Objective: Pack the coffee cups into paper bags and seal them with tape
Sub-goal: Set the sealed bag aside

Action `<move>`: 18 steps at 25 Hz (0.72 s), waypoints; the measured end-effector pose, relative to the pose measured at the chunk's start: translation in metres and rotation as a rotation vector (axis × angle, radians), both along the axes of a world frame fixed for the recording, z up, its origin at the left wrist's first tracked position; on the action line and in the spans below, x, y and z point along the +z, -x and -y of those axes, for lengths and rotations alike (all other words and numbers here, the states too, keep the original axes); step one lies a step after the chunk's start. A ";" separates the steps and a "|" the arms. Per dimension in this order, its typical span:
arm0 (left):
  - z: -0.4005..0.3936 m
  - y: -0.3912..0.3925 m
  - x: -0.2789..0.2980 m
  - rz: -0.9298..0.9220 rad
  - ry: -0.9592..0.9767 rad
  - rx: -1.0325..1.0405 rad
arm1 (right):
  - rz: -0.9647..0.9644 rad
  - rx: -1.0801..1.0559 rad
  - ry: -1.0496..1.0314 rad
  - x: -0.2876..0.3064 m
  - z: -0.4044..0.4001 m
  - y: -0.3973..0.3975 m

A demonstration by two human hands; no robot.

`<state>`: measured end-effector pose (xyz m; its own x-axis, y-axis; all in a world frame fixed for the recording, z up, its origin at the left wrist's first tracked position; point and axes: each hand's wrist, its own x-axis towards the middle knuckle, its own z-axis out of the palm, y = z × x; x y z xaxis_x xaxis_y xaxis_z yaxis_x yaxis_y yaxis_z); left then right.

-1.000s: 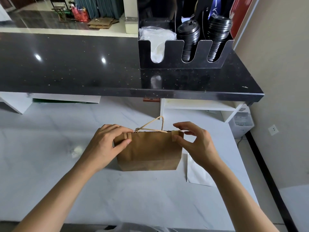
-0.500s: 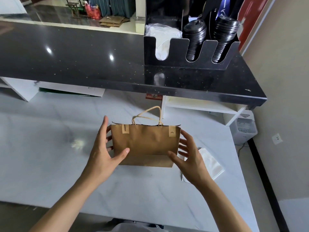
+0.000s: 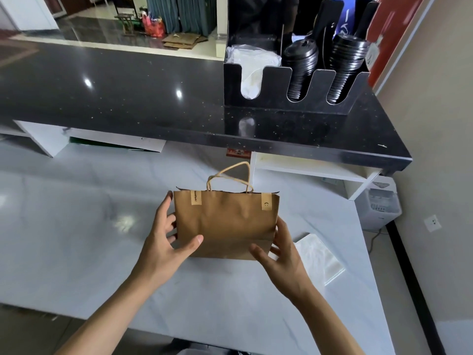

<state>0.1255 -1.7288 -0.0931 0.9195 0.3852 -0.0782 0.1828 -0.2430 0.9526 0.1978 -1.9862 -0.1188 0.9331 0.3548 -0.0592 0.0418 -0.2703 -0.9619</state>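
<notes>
Brown paper bag (image 3: 226, 224) stands upright on the white marble table (image 3: 76, 226), directly between the two hands. Left hand (image 3: 163, 242) is spread wide: thumb lies across the bag's lower front face, fingers reach around its left edge toward the back, so the bag's left side sits in the open span of the hand; no closed grasp. Right hand (image 3: 281, 254) is likewise spread: fingers touch the bag's lower right edge, thumb points at the bottom right corner of the front face; whether the thumb makes contact cannot be told. Bag mouth is closed flat. Two tan tape strips fold over the top edge, one (image 3: 196, 197) above the left hand's fingertips, one (image 3: 266, 201) above the right hand. Twisted paper handles (image 3: 230, 175) stick up beyond the top edge, away from both hands. A flat white paper sleeve (image 3: 320, 254) lies on the table just to the outside of the right hand. Farther off, past the bag, a black counter (image 3: 128, 98) carries a black organizer (image 3: 289, 88) with stacked dark lids (image 3: 299, 70) and white material in its left slot.
</notes>
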 end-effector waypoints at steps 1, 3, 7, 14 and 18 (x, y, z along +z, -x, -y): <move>0.001 -0.001 0.002 0.012 0.000 -0.006 | -0.010 -0.018 -0.022 0.001 0.000 -0.001; 0.005 -0.001 0.007 0.043 -0.003 -0.021 | -0.015 -0.051 -0.045 0.004 0.002 -0.002; 0.010 -0.004 0.016 0.084 0.016 -0.023 | 0.003 -0.081 -0.041 0.008 0.001 -0.004; 0.014 -0.001 0.022 0.075 -0.017 -0.091 | 0.018 -0.099 -0.028 0.012 -0.005 -0.014; 0.010 0.003 0.024 0.058 -0.089 -0.102 | 0.038 -0.073 -0.030 0.013 -0.011 -0.018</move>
<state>0.1222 -1.7390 -0.0686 0.9562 0.2927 0.0070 0.0977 -0.3417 0.9347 0.2159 -1.9750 -0.1061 0.9579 0.2869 -0.0136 0.0596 -0.2447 -0.9678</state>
